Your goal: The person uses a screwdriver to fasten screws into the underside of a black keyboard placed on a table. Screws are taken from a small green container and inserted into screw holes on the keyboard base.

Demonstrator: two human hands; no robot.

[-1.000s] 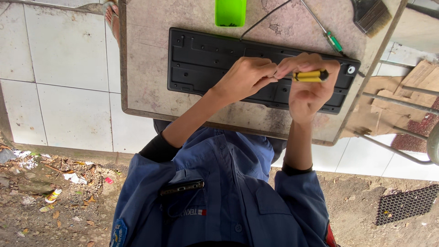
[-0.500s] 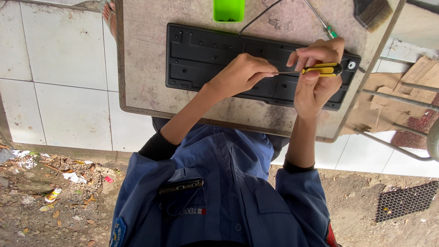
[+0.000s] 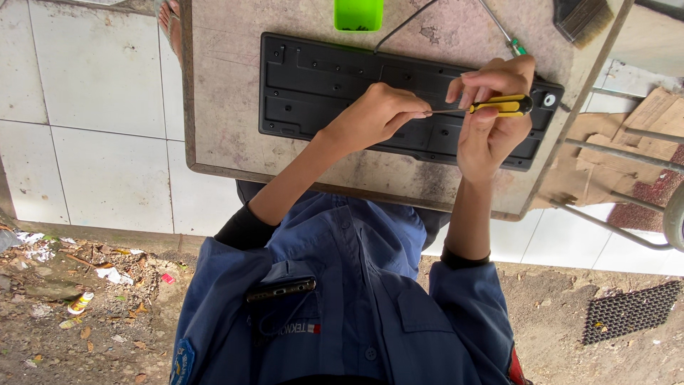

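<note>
In the head view, a black keyboard point(image 3: 320, 93) is seen lying face down on a worn table point(image 3: 228, 107), its ribbed back turned up. All places below are given from this keyboard.

Above its right half, a screwdriver with a yellow handle point(image 3: 503, 105) is held level, clear of the plastic. The right hand point(image 3: 491, 135) is wrapped around the handle, fingers curled over the top and thumb tucked beneath. The left hand point(image 3: 377, 114) is drawn into a pinch on the tip of the metal shaft, over the keyboard's middle. Something small, possibly a screw, may be gripped there, but this cannot be made out.

Just beyond the keyboard's far edge a green tray point(image 3: 358, 14) is set, and a thin cable point(image 3: 402, 25) is led off beside it. Past the far right corner a second screwdriver with a green handle point(image 3: 514, 44) is laid, and farther right a brush point(image 3: 584, 20) is found.

The step in hand is judged to be fingerwork at the tip. It is best done with the handle kept motionless in the right hand while only the left fingertips are moved. The tip should be held low over the keyboard's back, so that anything dropped is caught there and not lost to the littered ground below the near edge.
</note>
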